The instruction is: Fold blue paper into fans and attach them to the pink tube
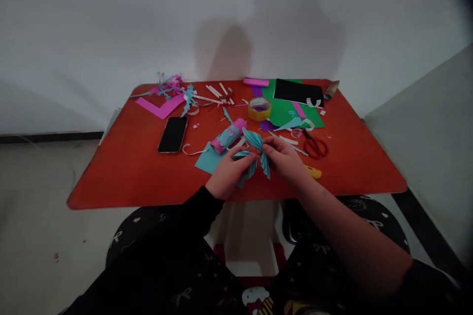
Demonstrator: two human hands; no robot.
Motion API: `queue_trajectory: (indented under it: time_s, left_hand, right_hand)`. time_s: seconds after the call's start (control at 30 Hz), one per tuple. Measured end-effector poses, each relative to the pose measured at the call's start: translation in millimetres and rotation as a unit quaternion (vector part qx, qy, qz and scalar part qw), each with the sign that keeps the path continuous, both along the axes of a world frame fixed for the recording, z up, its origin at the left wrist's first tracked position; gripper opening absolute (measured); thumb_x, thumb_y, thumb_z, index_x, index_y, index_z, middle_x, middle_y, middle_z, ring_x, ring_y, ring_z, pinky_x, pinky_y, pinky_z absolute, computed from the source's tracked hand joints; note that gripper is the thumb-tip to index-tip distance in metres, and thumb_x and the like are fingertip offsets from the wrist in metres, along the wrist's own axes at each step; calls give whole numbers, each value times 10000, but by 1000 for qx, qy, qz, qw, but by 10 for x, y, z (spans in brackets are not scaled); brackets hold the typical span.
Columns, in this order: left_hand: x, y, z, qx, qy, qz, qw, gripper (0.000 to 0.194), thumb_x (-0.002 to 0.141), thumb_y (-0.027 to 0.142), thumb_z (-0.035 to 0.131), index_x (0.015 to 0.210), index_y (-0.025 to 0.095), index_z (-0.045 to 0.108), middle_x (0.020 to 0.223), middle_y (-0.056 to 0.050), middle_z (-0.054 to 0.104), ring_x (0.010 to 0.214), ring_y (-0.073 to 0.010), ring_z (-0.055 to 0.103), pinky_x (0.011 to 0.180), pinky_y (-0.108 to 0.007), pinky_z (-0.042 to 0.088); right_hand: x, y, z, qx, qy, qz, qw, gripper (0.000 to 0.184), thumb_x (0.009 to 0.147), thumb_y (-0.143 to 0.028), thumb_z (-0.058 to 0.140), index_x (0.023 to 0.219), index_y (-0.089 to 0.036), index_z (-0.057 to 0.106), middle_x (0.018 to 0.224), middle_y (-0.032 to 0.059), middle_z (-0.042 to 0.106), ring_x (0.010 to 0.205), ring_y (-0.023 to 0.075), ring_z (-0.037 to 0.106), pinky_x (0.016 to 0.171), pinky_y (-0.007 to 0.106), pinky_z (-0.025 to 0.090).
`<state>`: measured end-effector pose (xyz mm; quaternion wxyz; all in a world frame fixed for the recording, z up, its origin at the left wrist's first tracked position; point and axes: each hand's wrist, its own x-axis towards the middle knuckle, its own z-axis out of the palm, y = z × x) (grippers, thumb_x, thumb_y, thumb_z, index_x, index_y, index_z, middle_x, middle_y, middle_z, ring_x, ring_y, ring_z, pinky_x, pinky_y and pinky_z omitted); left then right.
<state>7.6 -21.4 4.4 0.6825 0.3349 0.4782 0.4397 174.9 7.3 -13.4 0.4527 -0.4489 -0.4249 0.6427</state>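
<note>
Both hands meet over the near middle of a low red table [121, 177]. They pinch a pleated teal paper fan [257, 143] gathered at its centre like a bow. My left hand [229, 174] holds its left side with fingers closed. On the fan's right side my right hand [284, 157] grips with thumb and fingers. Just behind the fan lies a pink roll wrapped with teal paper [228, 137] on a teal sheet [207, 160].
A black phone [172, 134] lies left of centre. Red-handled scissors [315, 146] and a yellow cutter [314, 173] lie to the right. A tape roll [259, 108], green paper [291, 110], a black sheet [297, 91] and pink scraps [160, 107] sit farther back.
</note>
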Motion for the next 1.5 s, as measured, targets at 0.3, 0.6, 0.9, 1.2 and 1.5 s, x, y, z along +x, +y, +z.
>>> queue_trajectory:
  time_s: [0.3, 0.6, 0.9, 1.2, 1.5]
  left_hand:
    - [-3, -4, 64, 3, 3, -13, 1000, 408, 683, 403, 878, 946, 141, 710, 724, -6, 641, 577, -76, 500, 527, -226, 360]
    - [-25, 29, 4, 25, -11, -50, 998, 412, 690, 356, 880, 1038, 173, 761, 899, -34, 736, 752, -125, 619, 704, -243, 463]
    - [-30, 25, 30, 37, -8, -37, 999, 370, 702, 348, 875, 1000, 160, 762, 910, -49, 728, 836, -172, 633, 797, -300, 490]
    - [-76, 35, 7, 21, 9, -62, 998, 324, 741, 359, 853, 983, 180, 733, 791, -1, 672, 678, -109, 543, 619, -241, 392]
    - [-60, 27, 17, 15, 16, -58, 998, 307, 746, 368, 846, 939, 176, 704, 692, 24, 601, 574, -80, 477, 536, -229, 323]
  right_hand:
    - [-1, -1, -27, 4, -21, 11, 1000, 347, 756, -506, 769, 948, -263, 613, 782, -43, 632, 617, 127, 544, 560, 255, 441]
    - [-14, -6, 64, 90, -104, 17, 990, 207, 784, -401, 717, 898, -264, 612, 872, -9, 626, 784, 178, 572, 728, 317, 476]
    - [22, -11, 117, 113, -133, 44, 984, 199, 815, -389, 701, 947, -247, 653, 893, 1, 661, 828, 187, 596, 758, 315, 488]
    - [102, 30, 161, 81, -102, 100, 986, 267, 810, -432, 734, 989, -250, 654, 877, -9, 663, 785, 174, 602, 680, 291, 480]
    - [121, 35, 138, 66, -96, 112, 987, 283, 834, -422, 716, 1034, -238, 638, 851, -17, 666, 739, 154, 606, 625, 267, 460]
